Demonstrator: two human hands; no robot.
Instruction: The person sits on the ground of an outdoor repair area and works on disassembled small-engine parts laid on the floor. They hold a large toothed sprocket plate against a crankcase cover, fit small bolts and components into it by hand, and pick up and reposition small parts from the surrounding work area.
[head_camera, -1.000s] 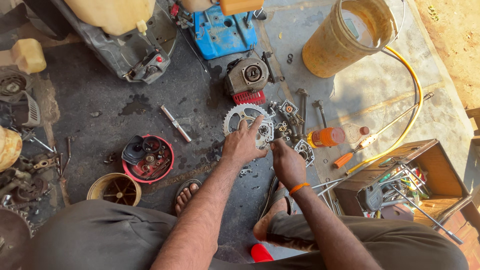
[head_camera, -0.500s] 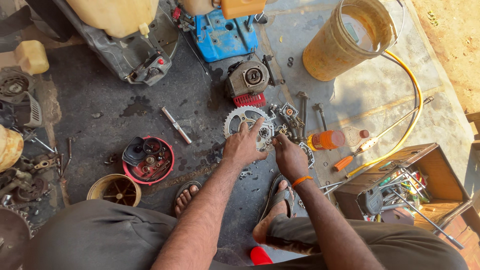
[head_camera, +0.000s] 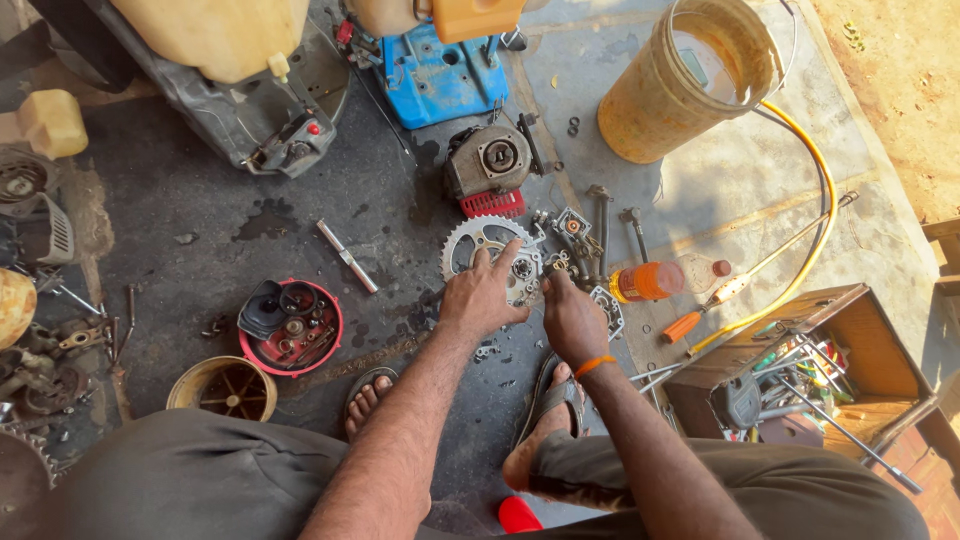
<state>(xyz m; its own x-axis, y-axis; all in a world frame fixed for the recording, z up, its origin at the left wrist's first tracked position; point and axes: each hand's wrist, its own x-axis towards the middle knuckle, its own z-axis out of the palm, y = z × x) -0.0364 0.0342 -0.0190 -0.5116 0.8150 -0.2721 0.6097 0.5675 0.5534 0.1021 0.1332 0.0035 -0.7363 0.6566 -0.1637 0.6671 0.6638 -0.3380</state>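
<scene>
Both hands press sprocket lying flat.

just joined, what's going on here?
A person sits on an oily floor among engine parts. The left hand rests on a toothed sprocket lying flat; the right hand pinches a small part beside it, too small to identify. A small engine, a red tray of parts, a bucket and a wooden toolbox sit around.
</scene>
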